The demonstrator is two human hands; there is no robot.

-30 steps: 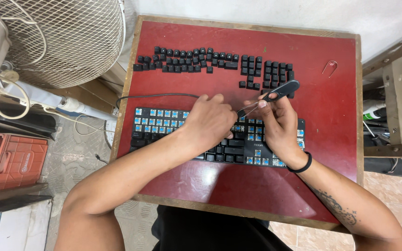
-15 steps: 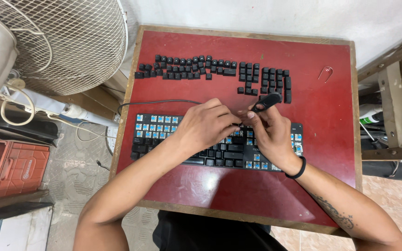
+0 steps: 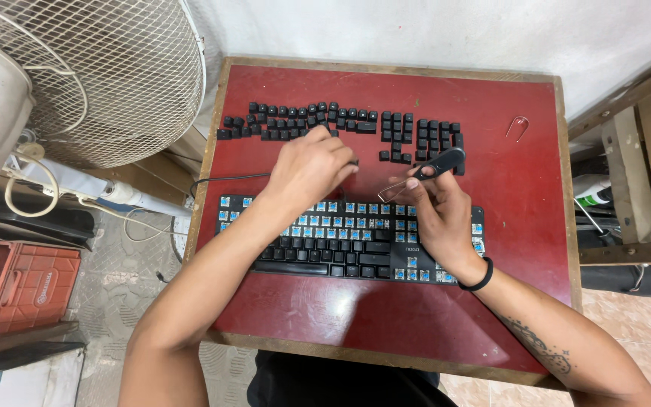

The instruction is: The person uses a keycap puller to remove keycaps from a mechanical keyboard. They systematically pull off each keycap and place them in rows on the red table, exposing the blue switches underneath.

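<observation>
A black keyboard (image 3: pixel 325 252) lies on the red table (image 3: pixel 506 226), its upper rows stripped down to blue switches. Removed black keycaps (image 3: pixel 318 122) sit in rows at the far side. My right hand (image 3: pixel 437 218) rests over the keyboard's right part and grips a keycap puller (image 3: pixel 440 163) with a black handle and a wire loop pointing left. My left hand (image 3: pixel 310 169) hovers between the keyboard and the keycap rows, fingers pinched on a small black keycap (image 3: pixel 353 161).
A bare wire puller (image 3: pixel 518 128) lies at the table's far right. The keyboard cable (image 3: pixel 227 179) runs off the left edge. A white fan (image 3: pixel 77 75) stands to the left, a red crate (image 3: pixel 16 290) on the floor, wooden shelving (image 3: pixel 634 166) on the right.
My left hand has drawn away from the puller's wire loop and moved up and left toward the keycap rows. The right hand still holds the puller, lifted slightly.
</observation>
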